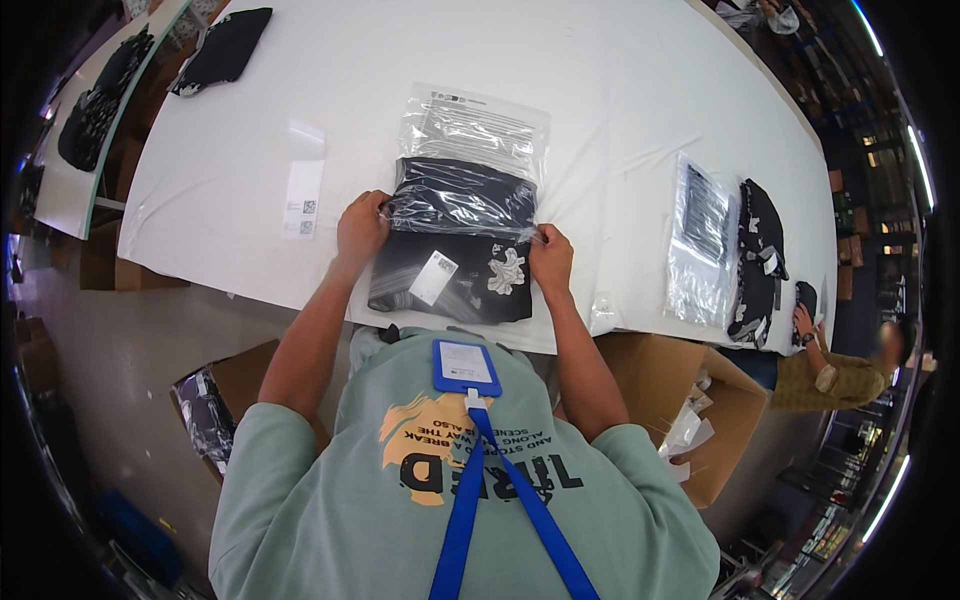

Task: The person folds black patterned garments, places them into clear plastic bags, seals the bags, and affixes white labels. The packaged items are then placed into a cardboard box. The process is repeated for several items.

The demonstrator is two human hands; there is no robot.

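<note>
A folded black garment (452, 278) with a white tag and a pale print lies at the near edge of the white table (620, 120). Its far half sits inside a clear plastic bag (470, 150). My left hand (361, 226) pinches the bag's open edge at the garment's left side. My right hand (551, 255) pinches the same edge on the right side. Both hands rest against the garment.
A white label strip (304, 198) lies left of the bag. Another black garment (222, 48) lies far left. At the right, a bagged item (700, 235) and dark garments (760, 260) lie near another person (840, 370). Cardboard boxes (690, 400) stand under the table.
</note>
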